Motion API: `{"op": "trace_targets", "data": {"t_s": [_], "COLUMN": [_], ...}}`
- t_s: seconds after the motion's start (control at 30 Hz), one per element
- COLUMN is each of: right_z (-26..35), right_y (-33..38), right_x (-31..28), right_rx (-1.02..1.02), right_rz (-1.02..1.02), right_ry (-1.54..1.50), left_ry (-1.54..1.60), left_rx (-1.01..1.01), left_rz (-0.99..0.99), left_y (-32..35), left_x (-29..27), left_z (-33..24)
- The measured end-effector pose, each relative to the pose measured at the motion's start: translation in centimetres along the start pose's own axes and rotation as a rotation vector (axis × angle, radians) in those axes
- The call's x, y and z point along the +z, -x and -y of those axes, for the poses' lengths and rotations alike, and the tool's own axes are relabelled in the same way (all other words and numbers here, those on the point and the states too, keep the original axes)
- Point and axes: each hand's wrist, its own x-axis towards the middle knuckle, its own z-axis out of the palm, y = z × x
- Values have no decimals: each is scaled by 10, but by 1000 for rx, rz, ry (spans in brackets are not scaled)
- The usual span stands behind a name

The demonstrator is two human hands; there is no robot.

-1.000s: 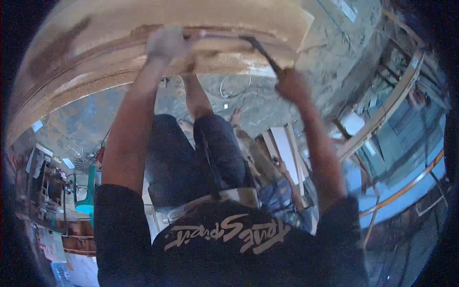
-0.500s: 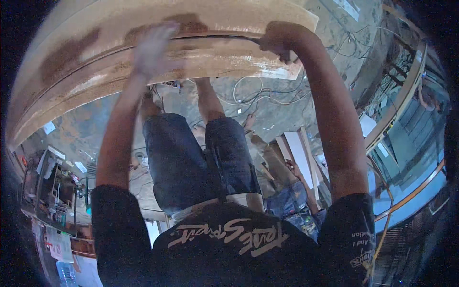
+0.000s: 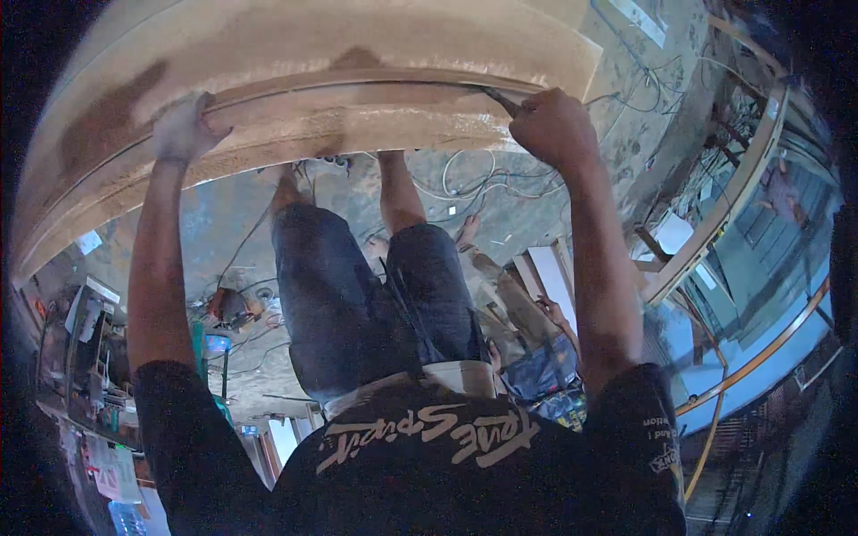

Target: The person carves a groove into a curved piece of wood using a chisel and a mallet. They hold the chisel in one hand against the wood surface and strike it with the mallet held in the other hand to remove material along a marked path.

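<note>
Right grip (image 3: 554, 128) holds a dark tool (image 3: 502, 101); left grip (image 3: 183, 129) touches wood (image 3: 429, 125).

The stained grey floor (image 3: 228, 210) is crossed by loose cables (image 3: 465, 194); pale boards (image 3: 552, 271) are grouped together, all dimly lit.

Tool (image 3: 503, 102) apparently part-hidden by right fingers (image 3: 536, 105)

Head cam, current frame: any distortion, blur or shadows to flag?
Head view: long tan wooden panel bows, likely fisheye; corners go black. Head view: bare left hand slightly soft, possibly motion. Head view: dark shadow-like patches on the panel, left and upper middle.
</note>
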Motion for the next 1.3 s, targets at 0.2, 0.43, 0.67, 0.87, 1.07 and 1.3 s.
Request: {"op": "trace_targets", "data": {"t_s": [0.2,0.43,0.67,0.87,1.07,1.3], "right_z": [-5,-11,-39,44,124,99], "right_y": [26,-38,-105,39,-68,-32], "right_x": [57,48,-4,75,-36,36], "right_rx": [6,-140,124,2,33,-81], "right_rz": [-668,-869,-624,-889,-603,-833], "right_ry": [-785,-748,-213,-942,-350,-884], "left_ry": [-62,22,-63,-42,-59,53], "left_rx": [43,40,176,80,97,-21], "left_rz": [-36,-112,-268,-189,-133,76], "left_y": [-4,0,-13,-2,-8,-22], "left_x": [-5,13,11,-1,-11,-27], "left_z": [-4,12,6,-4,1,-13]}}
